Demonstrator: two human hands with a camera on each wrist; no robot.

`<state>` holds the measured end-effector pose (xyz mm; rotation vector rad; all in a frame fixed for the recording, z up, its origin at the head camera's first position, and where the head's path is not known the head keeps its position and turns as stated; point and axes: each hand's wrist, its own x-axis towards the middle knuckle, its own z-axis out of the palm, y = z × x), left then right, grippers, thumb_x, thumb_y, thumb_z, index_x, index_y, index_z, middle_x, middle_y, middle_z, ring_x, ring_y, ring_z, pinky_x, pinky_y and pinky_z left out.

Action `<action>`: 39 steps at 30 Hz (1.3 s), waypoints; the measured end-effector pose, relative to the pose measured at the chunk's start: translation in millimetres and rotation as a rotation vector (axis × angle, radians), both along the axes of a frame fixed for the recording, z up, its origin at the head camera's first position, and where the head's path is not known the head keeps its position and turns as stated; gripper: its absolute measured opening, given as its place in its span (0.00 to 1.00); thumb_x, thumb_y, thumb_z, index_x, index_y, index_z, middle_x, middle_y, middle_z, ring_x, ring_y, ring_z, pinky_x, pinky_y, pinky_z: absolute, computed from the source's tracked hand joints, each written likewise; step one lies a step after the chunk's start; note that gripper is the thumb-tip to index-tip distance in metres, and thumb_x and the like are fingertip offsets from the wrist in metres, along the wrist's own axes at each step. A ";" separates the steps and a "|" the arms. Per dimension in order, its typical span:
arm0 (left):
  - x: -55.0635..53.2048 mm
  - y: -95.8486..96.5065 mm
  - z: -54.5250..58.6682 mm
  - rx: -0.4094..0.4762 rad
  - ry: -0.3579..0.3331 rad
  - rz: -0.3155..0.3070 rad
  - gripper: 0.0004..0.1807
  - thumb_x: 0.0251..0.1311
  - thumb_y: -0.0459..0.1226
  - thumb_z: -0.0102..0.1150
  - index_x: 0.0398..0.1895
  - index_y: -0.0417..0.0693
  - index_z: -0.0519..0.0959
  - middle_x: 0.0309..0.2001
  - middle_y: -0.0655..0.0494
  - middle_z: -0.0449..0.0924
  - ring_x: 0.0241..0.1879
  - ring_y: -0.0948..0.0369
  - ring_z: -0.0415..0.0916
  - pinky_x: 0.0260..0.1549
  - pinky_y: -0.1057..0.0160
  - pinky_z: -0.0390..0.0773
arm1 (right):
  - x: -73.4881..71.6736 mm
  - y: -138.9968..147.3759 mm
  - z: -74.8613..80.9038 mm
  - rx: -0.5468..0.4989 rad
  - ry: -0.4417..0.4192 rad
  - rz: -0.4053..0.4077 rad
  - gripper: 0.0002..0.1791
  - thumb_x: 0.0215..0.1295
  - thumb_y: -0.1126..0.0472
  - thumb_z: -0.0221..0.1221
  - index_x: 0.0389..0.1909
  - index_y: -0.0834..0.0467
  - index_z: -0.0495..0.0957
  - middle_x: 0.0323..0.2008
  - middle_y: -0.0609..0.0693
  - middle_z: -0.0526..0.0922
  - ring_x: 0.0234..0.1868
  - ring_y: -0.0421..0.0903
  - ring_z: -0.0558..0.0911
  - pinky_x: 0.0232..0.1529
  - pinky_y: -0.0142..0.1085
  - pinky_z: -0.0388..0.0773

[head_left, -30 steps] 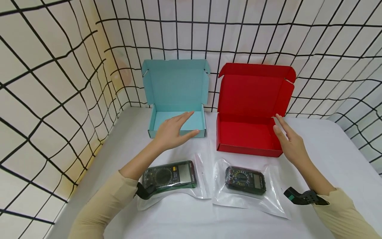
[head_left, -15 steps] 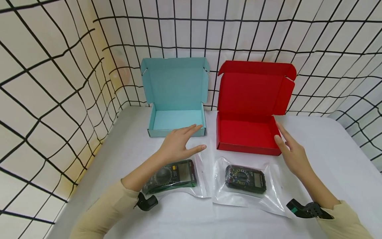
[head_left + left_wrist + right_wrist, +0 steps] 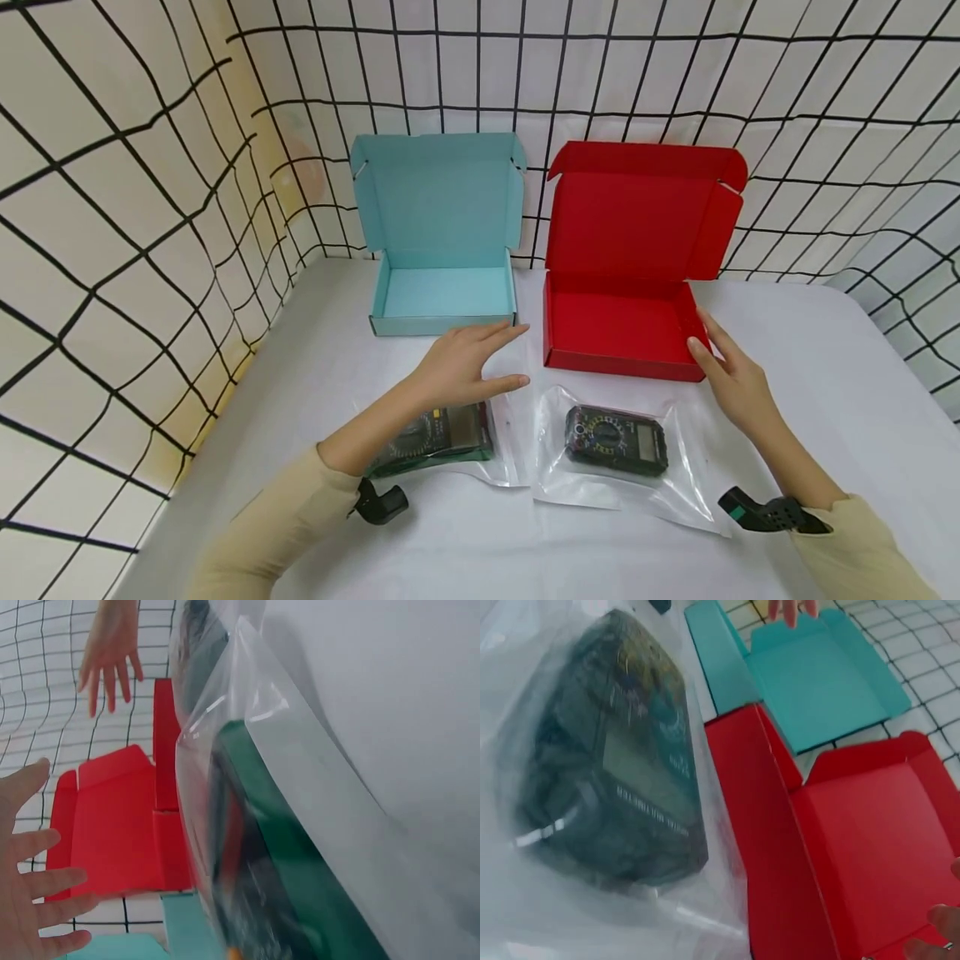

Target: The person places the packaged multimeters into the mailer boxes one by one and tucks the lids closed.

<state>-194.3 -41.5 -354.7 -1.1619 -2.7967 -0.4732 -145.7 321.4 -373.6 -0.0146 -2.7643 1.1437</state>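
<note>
My left hand point(image 3: 465, 362) is held with its fingers spread over the upper part of a bagged multimeter point(image 3: 467, 433), holding nothing. Its forearm hides the meter's left part in the head view. In the left wrist view the same hand point(image 3: 34, 877) shows its fingers apart. My right hand point(image 3: 738, 387) is at the right side of an open red cardboard box point(image 3: 615, 365), fingers extended along that wall and thumb near its front corner. A smaller multimeter point(image 3: 615, 442) lies in a clear zip bag point(image 3: 577, 492) in front of this box.
An open teal cardboard box point(image 3: 420, 325) stands left of the red one, lid raised. Behind both boxes rises a black wire grid point(image 3: 480, 108), which continues along the left side point(image 3: 142, 250). A white cloth covers the table point(image 3: 480, 550).
My left hand has moved down and right, from in front of the teal box to above the larger multimeter. My right hand stays beside the red box. The head view has shifted slightly.
</note>
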 end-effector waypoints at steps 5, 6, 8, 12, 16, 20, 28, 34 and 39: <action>0.3 9.5 4.7 -0.015 -0.033 -0.022 0.37 0.57 0.60 0.50 0.69 0.59 0.59 0.66 0.52 0.63 0.61 0.53 0.66 0.57 0.45 0.65 | -9.0 8.6 -6.3 -0.003 -0.012 -0.012 0.33 0.69 0.46 0.43 0.72 0.45 0.44 0.69 0.63 0.51 0.65 0.69 0.56 0.51 0.64 0.62; 0.1 11.1 5.3 -0.013 -0.034 -0.024 0.37 0.57 0.60 0.50 0.69 0.59 0.59 0.66 0.52 0.63 0.61 0.53 0.66 0.57 0.46 0.66 | -11.2 10.6 -7.4 0.001 -0.015 -0.016 0.34 0.69 0.45 0.43 0.72 0.46 0.44 0.69 0.63 0.50 0.65 0.69 0.56 0.52 0.64 0.62; 0.0 14.0 6.7 -0.011 -0.035 -0.026 0.37 0.57 0.59 0.51 0.69 0.60 0.59 0.66 0.53 0.63 0.61 0.54 0.66 0.57 0.47 0.66 | -15.1 14.8 -9.2 0.007 -0.021 -0.030 0.34 0.69 0.45 0.43 0.72 0.46 0.44 0.69 0.63 0.51 0.65 0.68 0.56 0.53 0.64 0.61; -1.1 20.0 7.4 -0.010 -0.032 -0.039 0.37 0.57 0.59 0.50 0.69 0.61 0.59 0.66 0.55 0.63 0.61 0.55 0.67 0.57 0.49 0.66 | -21.9 23.5 -13.3 0.012 -0.022 -0.070 0.34 0.69 0.44 0.44 0.72 0.44 0.45 0.69 0.61 0.52 0.65 0.66 0.57 0.54 0.61 0.61; -2.9 27.0 6.8 -0.022 -0.031 -0.054 0.37 0.57 0.60 0.50 0.69 0.60 0.59 0.66 0.55 0.63 0.60 0.55 0.67 0.57 0.49 0.66 | -28.7 29.5 -18.1 0.012 -0.036 -0.091 0.34 0.68 0.44 0.44 0.72 0.46 0.46 0.69 0.61 0.52 0.66 0.64 0.58 0.54 0.59 0.62; -5.5 36.7 8.7 -0.050 -0.048 -0.064 0.36 0.58 0.59 0.49 0.68 0.58 0.61 0.66 0.55 0.63 0.62 0.56 0.65 0.59 0.50 0.66 | -36.0 33.6 -21.5 0.021 -0.053 -0.099 0.32 0.70 0.48 0.43 0.71 0.52 0.48 0.66 0.66 0.56 0.63 0.66 0.62 0.51 0.58 0.65; -11.0 70.9 11.8 -0.133 -0.070 -0.146 0.32 0.60 0.58 0.49 0.65 0.55 0.67 0.64 0.57 0.66 0.56 0.62 0.73 0.52 0.59 0.73 | -53.1 40.8 -28.7 0.041 -0.131 -0.119 0.31 0.71 0.52 0.41 0.69 0.63 0.51 0.62 0.71 0.63 0.58 0.68 0.67 0.49 0.49 0.74; -6.2 91.5 6.1 -0.193 -0.106 -0.182 0.31 0.59 0.56 0.51 0.64 0.56 0.67 0.64 0.56 0.66 0.60 0.61 0.68 0.55 0.57 0.70 | -58.0 42.5 -35.5 0.018 -0.156 -0.136 0.30 0.70 0.52 0.41 0.68 0.64 0.55 0.60 0.71 0.65 0.56 0.67 0.69 0.25 0.13 0.63; -3.1 100.1 -1.8 -0.228 -0.111 -0.197 0.31 0.59 0.57 0.51 0.64 0.58 0.68 0.64 0.58 0.67 0.61 0.62 0.67 0.55 0.58 0.70 | -58.7 42.0 -37.1 0.014 -0.155 -0.146 0.29 0.69 0.54 0.42 0.67 0.65 0.57 0.58 0.72 0.66 0.54 0.67 0.71 0.24 0.13 0.63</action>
